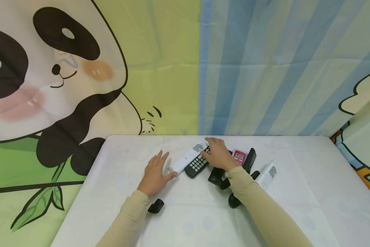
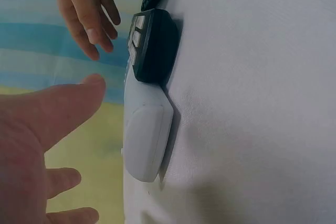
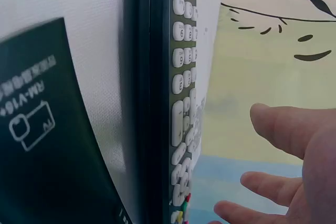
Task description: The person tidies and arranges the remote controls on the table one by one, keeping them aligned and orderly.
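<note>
On the white table lies a long white handset-shaped bar (image 1: 185,161) with a QR code, and a black remote control (image 1: 195,168) with pale buttons lies along its right side. My left hand (image 1: 155,176) hovers by the bar's near end, fingers spread, holding nothing. In the left wrist view a gap shows between the thumb and the white bar (image 2: 148,135). Above the far part of both things is my right hand (image 1: 219,154), its fingers extended. The right wrist view shows those fingers (image 3: 283,129) apart from the remote control (image 3: 181,82).
Right of the remote control, a black piece (image 1: 216,175) marked RM-V16+, a pink device (image 1: 239,156) with a small screen, and several black items lie clustered. Another white bar (image 1: 267,175) lies further right. A small black object (image 1: 155,206) sits beside my left forearm. Printed curtains hang behind.
</note>
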Tool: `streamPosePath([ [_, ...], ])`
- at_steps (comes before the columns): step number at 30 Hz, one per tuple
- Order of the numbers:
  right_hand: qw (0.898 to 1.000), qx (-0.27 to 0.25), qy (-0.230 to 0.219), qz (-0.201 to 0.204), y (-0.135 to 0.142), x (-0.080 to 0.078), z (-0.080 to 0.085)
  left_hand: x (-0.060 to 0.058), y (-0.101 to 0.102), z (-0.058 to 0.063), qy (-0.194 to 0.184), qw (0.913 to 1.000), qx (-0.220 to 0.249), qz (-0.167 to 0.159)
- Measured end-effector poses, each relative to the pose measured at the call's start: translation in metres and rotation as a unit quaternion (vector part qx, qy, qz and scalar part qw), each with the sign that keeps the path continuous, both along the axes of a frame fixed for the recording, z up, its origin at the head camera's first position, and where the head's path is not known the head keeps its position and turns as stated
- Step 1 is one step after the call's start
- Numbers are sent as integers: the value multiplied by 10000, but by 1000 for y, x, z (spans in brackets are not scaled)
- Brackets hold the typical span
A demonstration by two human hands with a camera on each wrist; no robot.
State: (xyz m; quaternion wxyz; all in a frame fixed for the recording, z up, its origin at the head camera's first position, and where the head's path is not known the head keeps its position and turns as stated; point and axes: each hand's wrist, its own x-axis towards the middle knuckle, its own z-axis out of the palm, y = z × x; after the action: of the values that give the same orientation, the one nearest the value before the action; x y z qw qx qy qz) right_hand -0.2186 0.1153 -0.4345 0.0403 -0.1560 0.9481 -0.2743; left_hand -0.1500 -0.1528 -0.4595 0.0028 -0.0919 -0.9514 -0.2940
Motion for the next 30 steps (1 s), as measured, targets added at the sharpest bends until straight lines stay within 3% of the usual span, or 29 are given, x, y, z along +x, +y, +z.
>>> streamPosePath([
  [9, 9997, 141, -218, -18, -8, -8, -4, 1, 1, -3, 38, 9999, -86, -66],
  [30, 9958, 907, 69, -94, -18, -21, -9, -1, 8, -9, 15, 9997, -188, -182],
])
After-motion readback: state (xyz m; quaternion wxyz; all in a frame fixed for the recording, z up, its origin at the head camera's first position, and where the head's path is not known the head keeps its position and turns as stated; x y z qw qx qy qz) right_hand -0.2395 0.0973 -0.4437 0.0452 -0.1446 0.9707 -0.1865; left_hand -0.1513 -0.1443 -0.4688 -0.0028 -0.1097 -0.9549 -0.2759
